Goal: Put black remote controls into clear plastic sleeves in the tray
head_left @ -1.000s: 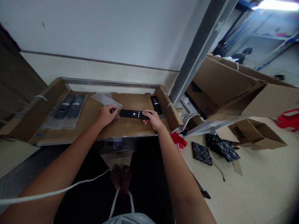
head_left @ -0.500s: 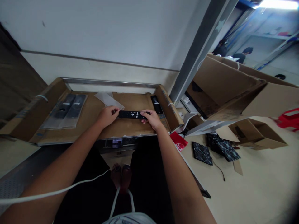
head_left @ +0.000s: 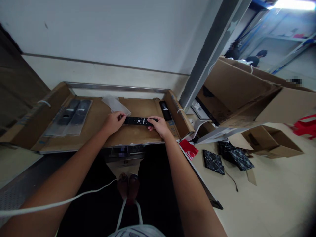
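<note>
A black remote control (head_left: 137,121) lies crosswise between my two hands, buttons facing up, just over the cardboard-lined tray (head_left: 145,135). My right hand (head_left: 158,126) grips its right end, thumb on top. At its left end, my left hand (head_left: 115,122) pinches with thumb and fingers. Just behind the left hand rests a clear plastic sleeve (head_left: 116,104). Another black remote (head_left: 165,110) lies face down near the tray's right wall. Two more remotes in plastic sleeves (head_left: 74,113) sit side by side at the left.
A large cardboard box (head_left: 244,89) stands right of the grey post (head_left: 212,49). On the floor are another open box (head_left: 274,141), dark patterned packages (head_left: 213,162) and a red stool (head_left: 306,126). A white cord (head_left: 74,198) crosses my left arm. People (head_left: 256,57) sit far behind.
The remote control and my right hand have shifted very slightly left. My left hand stays at the remote's left end, and the clear sleeve behind it has moved a little.
</note>
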A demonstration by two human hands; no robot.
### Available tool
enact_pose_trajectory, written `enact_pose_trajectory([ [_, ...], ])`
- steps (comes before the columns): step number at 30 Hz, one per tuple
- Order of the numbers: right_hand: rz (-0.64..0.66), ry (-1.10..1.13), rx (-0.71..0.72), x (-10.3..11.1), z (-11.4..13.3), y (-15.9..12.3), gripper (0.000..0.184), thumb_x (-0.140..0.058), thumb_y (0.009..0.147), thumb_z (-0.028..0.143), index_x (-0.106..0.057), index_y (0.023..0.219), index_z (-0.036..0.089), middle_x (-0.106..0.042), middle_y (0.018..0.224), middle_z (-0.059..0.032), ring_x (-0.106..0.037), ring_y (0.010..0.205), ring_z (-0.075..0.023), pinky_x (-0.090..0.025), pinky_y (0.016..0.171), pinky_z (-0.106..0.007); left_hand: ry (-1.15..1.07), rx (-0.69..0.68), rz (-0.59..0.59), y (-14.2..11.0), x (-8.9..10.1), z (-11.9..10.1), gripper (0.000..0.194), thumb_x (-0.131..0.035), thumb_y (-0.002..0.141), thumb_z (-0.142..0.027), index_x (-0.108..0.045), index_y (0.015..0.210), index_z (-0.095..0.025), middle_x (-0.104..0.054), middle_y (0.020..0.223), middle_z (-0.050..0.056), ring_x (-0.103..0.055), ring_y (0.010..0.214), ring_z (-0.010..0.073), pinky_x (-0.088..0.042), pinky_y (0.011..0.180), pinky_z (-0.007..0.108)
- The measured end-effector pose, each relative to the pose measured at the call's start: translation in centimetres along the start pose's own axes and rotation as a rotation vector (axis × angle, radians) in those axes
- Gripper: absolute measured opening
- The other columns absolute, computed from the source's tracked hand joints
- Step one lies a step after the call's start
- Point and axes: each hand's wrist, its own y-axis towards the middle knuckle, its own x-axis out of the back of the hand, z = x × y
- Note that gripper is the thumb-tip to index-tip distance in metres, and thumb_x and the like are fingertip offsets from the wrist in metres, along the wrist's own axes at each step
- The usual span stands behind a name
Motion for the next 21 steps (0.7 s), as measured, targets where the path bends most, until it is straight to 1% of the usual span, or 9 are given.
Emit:
enact_pose_trajectory([
  [6, -0.044, 0.059, -0.008, -0.26, 0.05, -0.01, 0.023, -0.083, 0.077, 0.029, -0.070, 0.090, 0.015, -0.069, 0.068, -0.0007, -0.066, 0.047, -0.0118, -0.056, 0.042, -0.020, 0.002, -0.034, -0.045, -0.02, 0.14, -0.30, 0.021, -0.060, 0.088, -0.033, -0.073, 0.091, -0.018, -0.071, 0.082, 0.005, -0.060, 0.068, 0.0172, -0.048, 0.070, 0.029],
  [14, -0.060, 0.108, -0.005, -0.63, -0.01, -0.05, 0.019, -0.081, 0.082, 0.025, -0.071, 0.094, 0.014, -0.073, 0.079, -0.0029, -0.069, 0.051, -0.0132, -0.062, 0.047, -0.023, -0.011, -0.041, -0.055, -0.11, 0.01, -0.07, 0.020, -0.060, 0.089, -0.032, -0.072, 0.093, -0.017, -0.072, 0.085, 0.005, -0.062, 0.071, 0.0175, -0.050, 0.073, 0.030],
  [21, -0.067, 0.150, -0.005, -0.81, 0.01, 0.02, 0.019, -0.080, 0.084, 0.028, -0.072, 0.095, 0.015, -0.073, 0.083, -0.0033, -0.070, 0.057, -0.0139, -0.066, 0.054, -0.026, 0.001, -0.050, -0.063, -0.01, -0.06, 0.20, 0.023, -0.057, 0.091, -0.036, -0.071, 0.094, -0.018, -0.072, 0.088, 0.006, -0.064, 0.075, 0.0193, -0.050, 0.075, 0.032],
])
